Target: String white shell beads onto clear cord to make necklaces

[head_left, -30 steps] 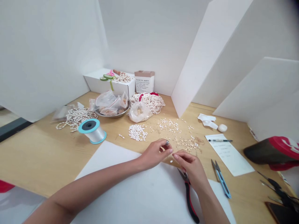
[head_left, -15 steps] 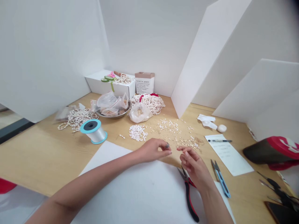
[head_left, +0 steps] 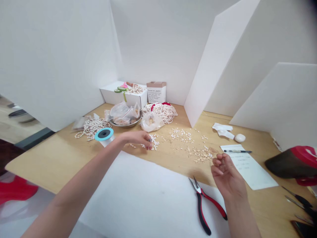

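Hands [head_left: 137, 138] [head_left: 226, 175], bag [head_left: 156, 94], "Le sac en papier"

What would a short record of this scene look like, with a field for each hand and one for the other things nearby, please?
Left hand: fingertips at the pile of small white shells, beside the spool of clear thread
Right hand: raised with fingers curled, above the red-handled pliers; any held item too small to tell
Rest: small starfish shapes, steel bowl, strung shell strands, pen on written paper
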Available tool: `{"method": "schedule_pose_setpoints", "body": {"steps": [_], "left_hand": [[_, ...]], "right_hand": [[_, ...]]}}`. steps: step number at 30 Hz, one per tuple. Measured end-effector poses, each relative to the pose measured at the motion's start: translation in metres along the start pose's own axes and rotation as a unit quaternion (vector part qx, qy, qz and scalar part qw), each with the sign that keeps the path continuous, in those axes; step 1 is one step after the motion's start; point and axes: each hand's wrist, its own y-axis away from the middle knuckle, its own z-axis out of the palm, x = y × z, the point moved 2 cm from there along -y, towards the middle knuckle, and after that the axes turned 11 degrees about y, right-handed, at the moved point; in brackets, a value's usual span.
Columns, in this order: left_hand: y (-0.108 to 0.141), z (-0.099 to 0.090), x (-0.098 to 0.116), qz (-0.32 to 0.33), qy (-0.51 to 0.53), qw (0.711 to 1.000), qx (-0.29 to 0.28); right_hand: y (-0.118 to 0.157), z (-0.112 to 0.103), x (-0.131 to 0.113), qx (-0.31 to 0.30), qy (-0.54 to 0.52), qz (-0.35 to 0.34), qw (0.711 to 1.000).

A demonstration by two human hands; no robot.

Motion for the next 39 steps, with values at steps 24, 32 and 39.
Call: {"method": "schedule_pose_setpoints", "body": {"steps": [24, 32, 39], "left_hand": [[0.042, 0.004, -0.072, -0.003, -0.145, 0.969, 0.202], [0.037, 0.013, -0.070, 0.011, -0.143, 0.966, 0.217], [0.034, 0.018, -0.069, 0.009, -0.121, 0.969, 0.217]], "right_hand": [[0.003, 0.006, -0.004, -0.052, 0.045, -0.024, 0.997], [0.001, 0.003, -0.005, -0.037, 0.086, -0.023, 0.995], [0.002, 0.004, -0.005, -0.035, 0.085, -0.012, 0.996]]}}
